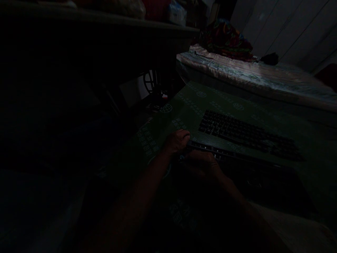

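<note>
Pale characters [148, 143] and globe emblems [201, 94] mark a green board [221, 96]; the left hand [179, 139] grips a black plastic casing [271, 175]; right hand [204, 161]: cannot tell.

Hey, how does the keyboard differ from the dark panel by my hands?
The keyboard shows rows of keys; the dark panel shows small pale spots along its far edge. The keyboard lies farther off, touched by neither hand; the panel meets your left hand. Both look long and dark.

"What shows of us in the dim light?"

"Our left hand [178, 140] and right hand [204, 162], both bare, and uncovered forearms [147, 184] narrowing toward the wrists [169, 149]; the rest sinks into shadow."
</note>
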{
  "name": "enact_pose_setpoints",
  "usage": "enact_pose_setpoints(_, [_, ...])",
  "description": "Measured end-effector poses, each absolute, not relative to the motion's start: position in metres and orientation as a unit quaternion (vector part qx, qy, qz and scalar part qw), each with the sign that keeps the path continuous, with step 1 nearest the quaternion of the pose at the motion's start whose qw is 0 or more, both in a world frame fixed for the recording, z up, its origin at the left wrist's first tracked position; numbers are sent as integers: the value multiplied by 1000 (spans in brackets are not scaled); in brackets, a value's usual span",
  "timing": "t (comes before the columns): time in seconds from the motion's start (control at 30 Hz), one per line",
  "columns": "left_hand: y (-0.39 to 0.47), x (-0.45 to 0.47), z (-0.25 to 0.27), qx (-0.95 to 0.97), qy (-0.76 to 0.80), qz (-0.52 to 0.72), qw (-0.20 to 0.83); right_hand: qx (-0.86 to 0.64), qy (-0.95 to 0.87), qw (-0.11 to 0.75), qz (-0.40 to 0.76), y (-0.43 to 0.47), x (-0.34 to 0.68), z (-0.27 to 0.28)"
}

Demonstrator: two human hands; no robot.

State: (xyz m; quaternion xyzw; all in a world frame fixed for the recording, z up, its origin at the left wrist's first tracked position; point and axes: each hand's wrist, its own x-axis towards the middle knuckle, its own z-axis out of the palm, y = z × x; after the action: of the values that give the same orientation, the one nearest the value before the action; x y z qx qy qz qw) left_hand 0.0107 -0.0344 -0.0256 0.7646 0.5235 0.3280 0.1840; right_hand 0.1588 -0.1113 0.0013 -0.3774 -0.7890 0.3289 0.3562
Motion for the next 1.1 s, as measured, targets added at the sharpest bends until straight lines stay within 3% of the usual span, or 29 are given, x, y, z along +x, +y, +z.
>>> enact_pose_setpoints(0.5, [-35, 12, -23, 769, 521, 318, 190, -430, -774, 325, 332, -111, 169, 14])
enact_pose_setpoints(0.7, [-34, 11, -25, 769, 521, 323, 182, -381, -787, 365, 320, -115, 156, 4])
enact_pose_setpoints(0.9, [-33, 10, -26, 771, 515, 326, 183, -342, -840, 326, 266, -117, 154, 7])
enact_pose_setpoints(1.1, [-33, 10, -29, 770, 513, 332, 182, -359, -819, 333, 298, -121, 155, 12])
